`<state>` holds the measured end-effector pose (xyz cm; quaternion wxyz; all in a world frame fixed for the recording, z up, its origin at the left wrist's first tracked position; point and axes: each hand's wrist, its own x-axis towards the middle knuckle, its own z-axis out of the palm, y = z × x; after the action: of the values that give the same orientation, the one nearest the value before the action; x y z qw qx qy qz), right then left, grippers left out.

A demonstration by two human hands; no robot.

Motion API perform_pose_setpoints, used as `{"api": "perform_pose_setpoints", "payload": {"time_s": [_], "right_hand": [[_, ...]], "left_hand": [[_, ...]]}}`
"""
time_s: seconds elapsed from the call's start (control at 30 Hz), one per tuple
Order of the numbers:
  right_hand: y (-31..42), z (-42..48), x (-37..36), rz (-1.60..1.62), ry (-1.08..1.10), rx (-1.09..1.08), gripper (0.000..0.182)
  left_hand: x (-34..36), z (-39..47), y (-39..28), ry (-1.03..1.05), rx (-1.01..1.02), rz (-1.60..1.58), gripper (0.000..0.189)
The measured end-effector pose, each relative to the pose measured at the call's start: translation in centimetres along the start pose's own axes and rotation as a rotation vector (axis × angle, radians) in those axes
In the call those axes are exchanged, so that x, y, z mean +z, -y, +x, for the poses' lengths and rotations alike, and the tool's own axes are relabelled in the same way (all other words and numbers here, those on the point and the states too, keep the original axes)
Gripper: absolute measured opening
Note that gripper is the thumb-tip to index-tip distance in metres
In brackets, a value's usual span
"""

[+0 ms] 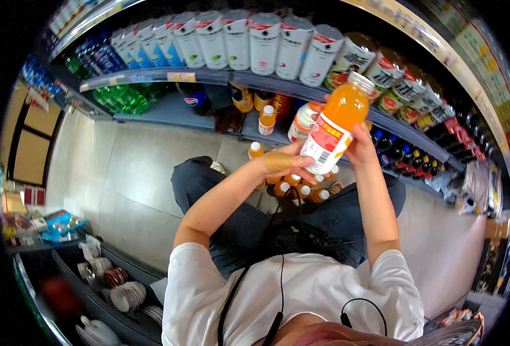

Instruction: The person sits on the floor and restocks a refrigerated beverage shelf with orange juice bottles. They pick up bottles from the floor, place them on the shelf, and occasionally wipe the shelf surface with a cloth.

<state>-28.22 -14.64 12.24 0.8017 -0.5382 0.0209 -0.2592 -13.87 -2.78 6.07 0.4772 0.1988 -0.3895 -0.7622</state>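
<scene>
My left hand (291, 162) and my right hand (361, 140) both hold one plastic bottle of orange drink (343, 108), tilted, with its white cap up and its red and white label facing me. The left hand is at its lower part, the right hand along its side. Below, between my knees, several smaller orange drink bottles with white caps (282, 188) stand on the floor, partly hidden by my left forearm. One more small orange bottle (267, 120) stands on the bottom shelf, left of a large white and orange bottle (300, 123).
A shelf edge (272, 84) runs across in front, with tall white cartons or bottles (264, 43) above it. Green bottles (121, 98) and a cola bottle (194, 98) lie below at left, dark soda bottles (410, 160) at right. Behind me on the left is a shelf with stacked bowls (127, 296).
</scene>
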Motion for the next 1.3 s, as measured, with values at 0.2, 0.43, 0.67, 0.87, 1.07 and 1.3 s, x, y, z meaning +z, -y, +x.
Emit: {"api": "perform_pose_setpoints", "payload": {"time_s": [0.2, 0.43, 0.67, 0.87, 1.07, 1.3], "right_hand": [[1.9, 1.7, 1.4, -0.222, -0.132, -0.066, 0.080], [4.8, 2.4, 1.2, -0.458, -0.240, -0.094, 0.065], [4.5, 2.0, 2.0, -0.472, -0.340, -0.065, 0.055], [5.8, 2.4, 3.7, -0.660, -0.269, -0.207, 0.069], [15.2, 4.5, 8.6, -0.708, -0.267, -0.580, 0.068], [25.2, 12.9, 9.4, -0.767, -0.335, -1.080, 0.042]], "left_hand": [[1.5, -0.6, -1.8, -0.345, 0.172, 0.342, 0.078], [2.0, 0.3, -4.1, -0.730, 0.404, 0.996, 0.084], [2.6, 0.6, -3.4, -0.867, 0.431, 1.151, 0.082], [0.9, 1.1, -3.0, -0.729, 0.666, 1.070, 0.085], [-1.3, 0.2, -3.8, -0.613, 0.629, 0.881, 0.070], [-4.9, 1.2, -2.4, -0.675, 0.510, 0.908, 0.063]]}}
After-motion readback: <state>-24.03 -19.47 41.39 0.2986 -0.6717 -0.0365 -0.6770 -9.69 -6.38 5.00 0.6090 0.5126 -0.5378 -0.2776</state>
